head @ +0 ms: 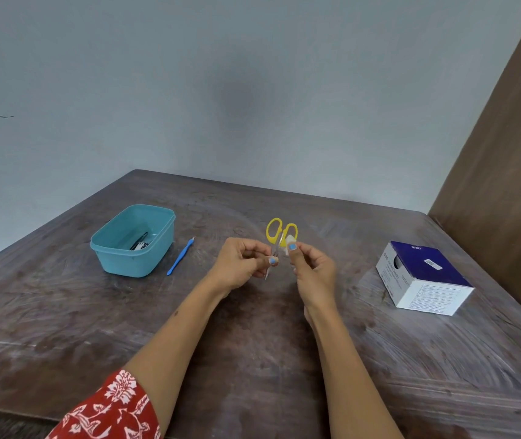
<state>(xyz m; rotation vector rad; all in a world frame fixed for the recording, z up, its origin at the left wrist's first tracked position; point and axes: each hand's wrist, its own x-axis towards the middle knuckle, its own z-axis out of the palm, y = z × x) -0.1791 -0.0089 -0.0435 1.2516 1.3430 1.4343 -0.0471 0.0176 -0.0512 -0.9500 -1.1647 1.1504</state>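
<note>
Scissors with yellow handles are held up above the middle of the bench in the head view, handles pointing away from the person and the blade tips toward them. The left hand pinches the blades between thumb and curled fingers. The right hand pinches a small white pad against the scissors just below the handles. To the left stands a teal tub with dark metal items inside, and a thin blue tool lies just beside it. A blue and white box sits well apart on the right.
</note>
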